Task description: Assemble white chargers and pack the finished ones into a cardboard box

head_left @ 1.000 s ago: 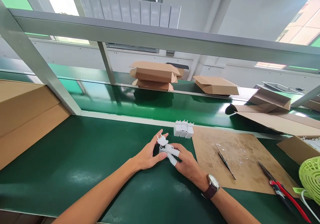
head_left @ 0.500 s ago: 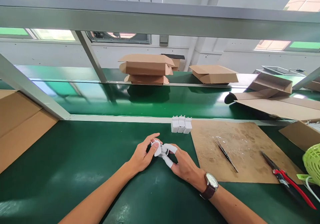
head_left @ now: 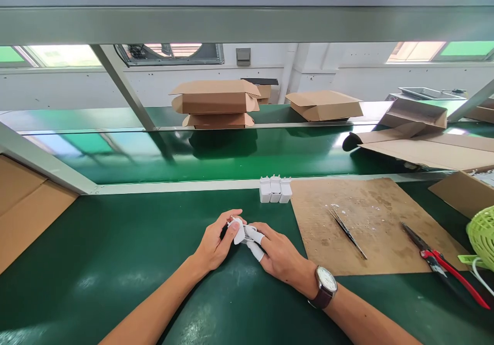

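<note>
A small white plastic housing [head_left: 240,233] is between my hands above the green work surface [head_left: 127,268]. My left hand [head_left: 216,242] is closed on its left side, the thumb lying across the front. White finger covers sit on the fingertips of my right hand [head_left: 283,255], and those fingers are closed against the housing's right part. My fingers hide much of the piece. Beyond my hands, three similar white housings [head_left: 275,191] stand side by side, small prongs showing at their tops.
Tweezers [head_left: 347,233] lie on a brown board [head_left: 309,221] to the right. Red-handled pliers [head_left: 434,256] rest across its right edge, near a light-green basket [head_left: 482,237]. Cardboard boxes [head_left: 216,101] stand on the far shelf, behind a metal frame bar [head_left: 247,23].
The view has tilted and shifted slightly. My right fingers have moved closer in on the white housing, covering more of it, and the housing has turned a little. My left hand keeps its hold.
</note>
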### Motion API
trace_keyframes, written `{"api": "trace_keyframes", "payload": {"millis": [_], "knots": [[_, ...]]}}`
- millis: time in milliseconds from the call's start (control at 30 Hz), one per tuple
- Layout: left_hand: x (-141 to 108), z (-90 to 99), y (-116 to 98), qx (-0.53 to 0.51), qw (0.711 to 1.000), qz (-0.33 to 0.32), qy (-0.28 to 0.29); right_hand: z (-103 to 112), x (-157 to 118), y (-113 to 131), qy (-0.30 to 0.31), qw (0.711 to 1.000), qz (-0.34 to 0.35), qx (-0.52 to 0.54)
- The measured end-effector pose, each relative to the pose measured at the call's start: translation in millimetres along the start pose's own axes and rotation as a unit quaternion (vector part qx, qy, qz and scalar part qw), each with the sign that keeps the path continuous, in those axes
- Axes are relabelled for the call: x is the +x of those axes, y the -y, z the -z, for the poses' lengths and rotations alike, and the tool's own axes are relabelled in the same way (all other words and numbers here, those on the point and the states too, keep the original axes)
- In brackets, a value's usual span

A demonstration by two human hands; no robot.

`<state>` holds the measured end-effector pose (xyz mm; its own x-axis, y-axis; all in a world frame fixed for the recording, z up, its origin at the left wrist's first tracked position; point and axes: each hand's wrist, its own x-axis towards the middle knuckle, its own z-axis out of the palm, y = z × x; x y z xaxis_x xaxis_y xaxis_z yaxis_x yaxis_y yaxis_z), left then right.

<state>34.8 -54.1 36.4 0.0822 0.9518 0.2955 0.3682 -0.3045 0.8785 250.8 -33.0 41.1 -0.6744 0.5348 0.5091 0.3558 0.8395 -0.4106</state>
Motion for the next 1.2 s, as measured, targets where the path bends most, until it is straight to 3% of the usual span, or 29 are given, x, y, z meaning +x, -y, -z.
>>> {"api": "trace_keyframes", "payload": {"millis": [133,300,633,767,833,933,1000,1067,1200], "knots": [[0.5,0.0,-1.1,0.001,1.000,0.007,0.006,-0.4,-0.6,-0.6,0.002,1.000,-0.006,-0.001],[-0.1,0.8,2.2,0.000,1.000,0.009,0.011,-3.8,-2.9,-3.7,-0.038,0.999,-0.014,0.016],[1.5,2.8,8.5,0.015,0.999,0.003,0.029,-6.0,0.5,-5.2,-0.009,0.999,-0.003,0.034],[3.4,2.8,10.8,-0.001,0.998,-0.058,0.012,-12.2,3.4,-7.5,-0.052,0.990,-0.045,0.120],[3.1,1.5,10.7,0.008,0.993,-0.120,-0.007,-14.3,6.3,-9.0,-0.086,0.952,-0.123,0.266],[1.3,-3.5,6.6,0.087,0.975,-0.204,-0.029,-12.9,11.3,-8.9,-0.071,0.818,-0.244,0.516],[0.5,-7.8,1.7,0.131,0.958,-0.251,-0.050,-9.5,14.1,-6.4,-0.038,0.741,-0.284,0.607],[0.8,-10.9,-3.3,0.148,0.943,-0.290,-0.076,-5.9,16.2,-2.7,-0.025,0.700,-0.308,0.644],[3.4,-11.0,-9.6,0.160,0.926,-0.329,-0.097,-2.0,18.3,3.0,-0.024,0.671,-0.343,0.657]]}}
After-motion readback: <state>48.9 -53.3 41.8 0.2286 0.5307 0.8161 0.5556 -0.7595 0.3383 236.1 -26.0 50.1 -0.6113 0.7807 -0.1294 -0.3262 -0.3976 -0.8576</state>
